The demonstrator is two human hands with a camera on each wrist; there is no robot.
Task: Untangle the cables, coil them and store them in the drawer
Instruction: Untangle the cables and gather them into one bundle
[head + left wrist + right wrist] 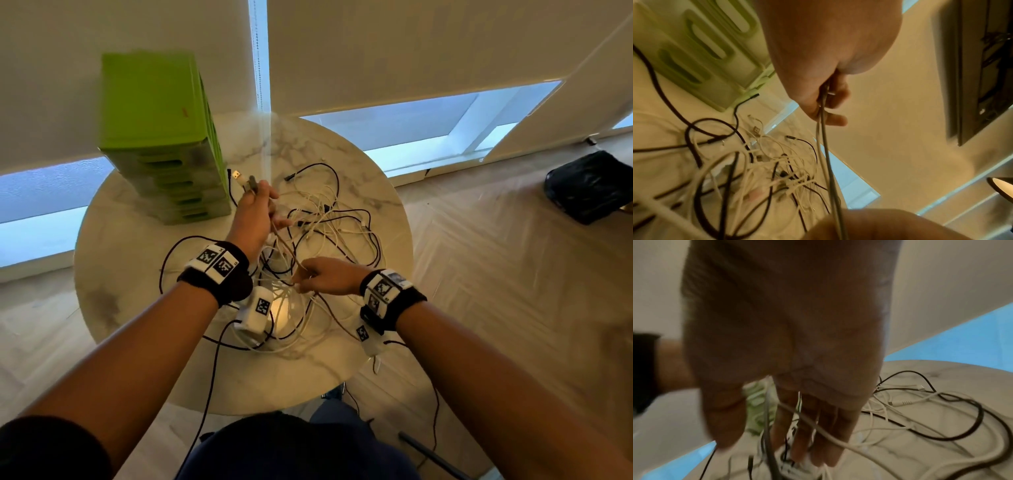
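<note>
Sprawling black and white cables (329, 226) tangled, left hand (255, 212) grip clutching grey cable ends (245, 180), right hand (325, 275) pinching strands.

A loose tangle of thin black and white cables (329, 222) sprawls across the middle of the round marble surface (113, 274). One grey-brown cable (284, 246) is lifted out of it, its plug ends (239, 178) raised. The tall green plastic drawer unit (161, 137) stands upright at the far left edge, drawers closed.
</note>
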